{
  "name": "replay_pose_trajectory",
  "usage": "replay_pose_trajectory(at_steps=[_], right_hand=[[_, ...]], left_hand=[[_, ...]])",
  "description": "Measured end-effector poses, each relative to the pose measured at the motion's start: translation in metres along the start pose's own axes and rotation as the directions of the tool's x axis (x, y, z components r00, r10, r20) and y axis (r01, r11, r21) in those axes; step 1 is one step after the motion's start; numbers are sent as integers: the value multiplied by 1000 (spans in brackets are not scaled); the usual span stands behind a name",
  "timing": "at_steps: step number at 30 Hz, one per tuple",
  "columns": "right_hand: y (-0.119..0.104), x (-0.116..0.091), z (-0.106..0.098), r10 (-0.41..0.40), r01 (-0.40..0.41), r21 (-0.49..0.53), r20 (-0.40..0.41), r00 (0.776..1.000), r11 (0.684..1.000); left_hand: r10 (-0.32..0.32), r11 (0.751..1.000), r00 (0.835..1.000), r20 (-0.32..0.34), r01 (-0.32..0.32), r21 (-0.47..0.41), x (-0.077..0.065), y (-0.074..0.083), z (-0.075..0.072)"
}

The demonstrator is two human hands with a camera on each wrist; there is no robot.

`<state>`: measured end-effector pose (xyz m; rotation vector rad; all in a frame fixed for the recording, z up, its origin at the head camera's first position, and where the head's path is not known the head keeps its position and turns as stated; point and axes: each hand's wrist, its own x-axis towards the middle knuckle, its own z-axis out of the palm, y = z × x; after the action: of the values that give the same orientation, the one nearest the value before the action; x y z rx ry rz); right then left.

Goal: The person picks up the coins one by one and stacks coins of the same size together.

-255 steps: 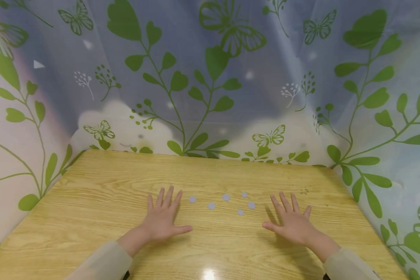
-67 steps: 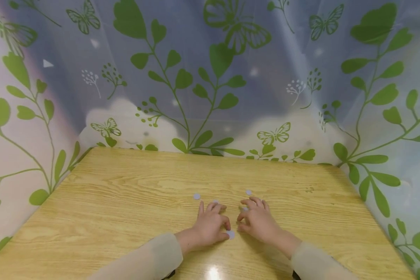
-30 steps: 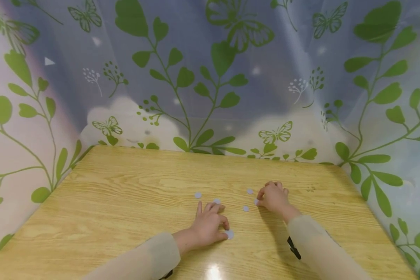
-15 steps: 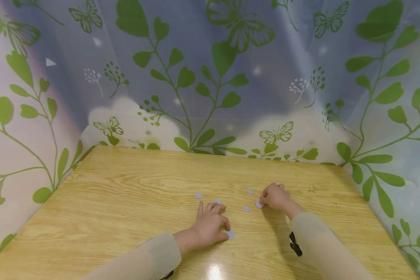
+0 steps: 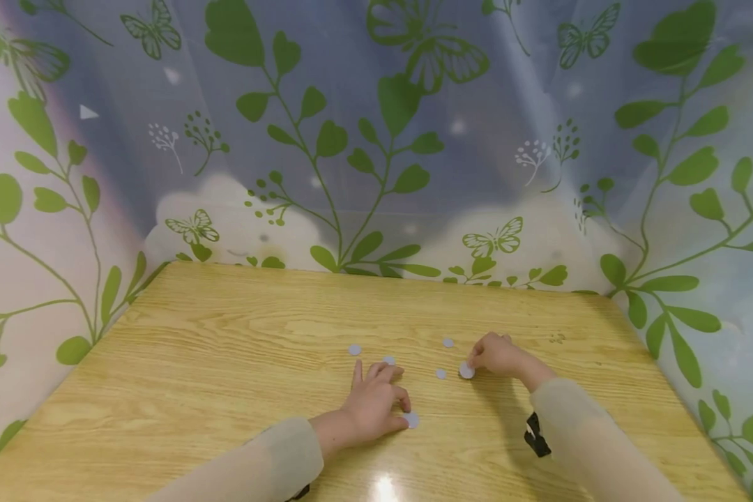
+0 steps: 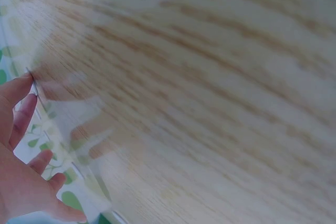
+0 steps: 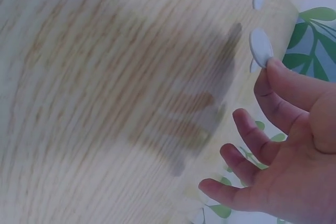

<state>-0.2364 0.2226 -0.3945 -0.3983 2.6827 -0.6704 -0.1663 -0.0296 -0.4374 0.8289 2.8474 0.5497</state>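
Observation:
Near the middle front of the table, my left hand [image 5: 369, 404] pinches a pale grey, coin-like disc [image 5: 412, 420] between thumb and forefinger. That disc [image 6: 32, 81] shows edge-on in the left wrist view. My right hand [image 5: 500, 354], farther back to the right, pinches a second disc [image 5: 467, 370] by its edge. In the right wrist view this disc [image 7: 260, 47] is tilted off the table, the other fingers spread loosely apart. Between the hands lie a small disc [image 5: 441, 374] and, behind it, another disc [image 5: 448, 343].
Beyond the left fingers lies one disc [image 5: 355, 350], with a partly covered disc [image 5: 389, 360] to its right. The wood-grain table [image 5: 257, 314] ends at a curtain [image 5: 477, 160] printed with leaves and butterflies, which also hangs at both sides.
Both hands, earlier spread wide, came inward; the left pinched a disc and has stayed still since. My right hand moved right, took hold of a disc and tilted it up, shifting it slightly nearer.

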Motion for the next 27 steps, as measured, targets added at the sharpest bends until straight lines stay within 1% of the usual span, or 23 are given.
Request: replay_pose_trajectory(at_steps=[5, 9, 18, 23, 27], right_hand=[[-3, -5, -5, 66, -66, 5, 27, 997, 998], [-3, -10, -7, 79, -79, -10, 38, 996, 997], [-6, -16, -12, 80, -80, 3, 61, 995, 997], [-12, -17, -12, 63, -64, 5, 67, 996, 998], [-19, -17, -9, 45, -45, 6, 66, 997, 999]], left_hand=[[1, 1000, 1000, -6, -1, 7, 1, 0, 1], [6, 1000, 1000, -6, -6, 10, 1, -1, 1], [2, 1000, 1000, -9, -2, 1, 0, -1, 0], [6, 1000, 1000, -8, -6, -9, 0, 0, -1], [20, 1000, 1000, -14, -20, 4, 2, 1, -1]])
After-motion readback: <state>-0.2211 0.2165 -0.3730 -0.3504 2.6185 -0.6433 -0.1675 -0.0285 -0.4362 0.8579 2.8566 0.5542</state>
